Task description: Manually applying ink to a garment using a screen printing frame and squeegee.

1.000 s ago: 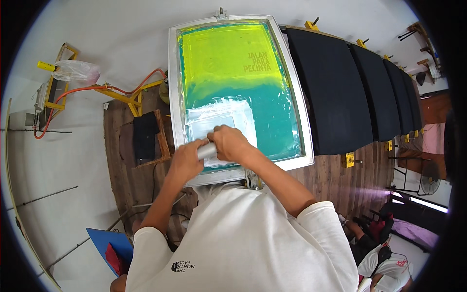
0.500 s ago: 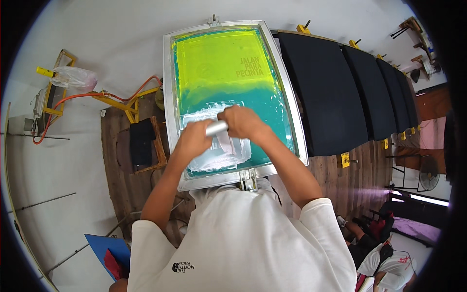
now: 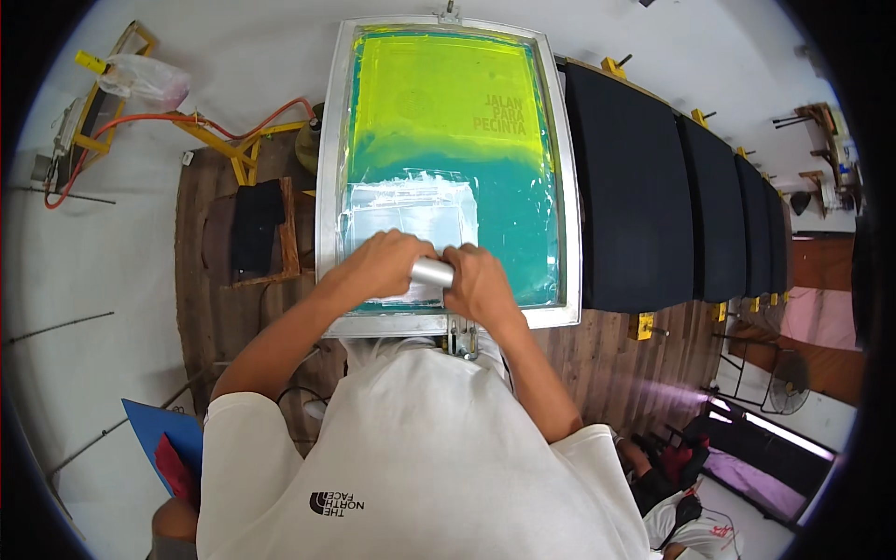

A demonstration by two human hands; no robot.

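Note:
My left hand and my right hand are both closed around a silver squeegee handle near the bottom edge of a screen in a pale metal frame. The screen's upper half is coated yellow-green over teal, with faint lettering at its right. Under and around my hands, a patch of white ink covers the lower left of the screen. The squeegee's blade is hidden behind my hands. A metal clamp holds the frame's near edge.
Black padded platens on yellow brackets extend rightward. Left are dark cloths, an orange hose and a blue board beside someone's knee. A standing fan is at right; a seated person is at lower right.
Compared with half a second ago, my hands and the squeegee have come down toward the screen's near edge, with the handle now slanting the other way. My viewpoint has shifted slightly.

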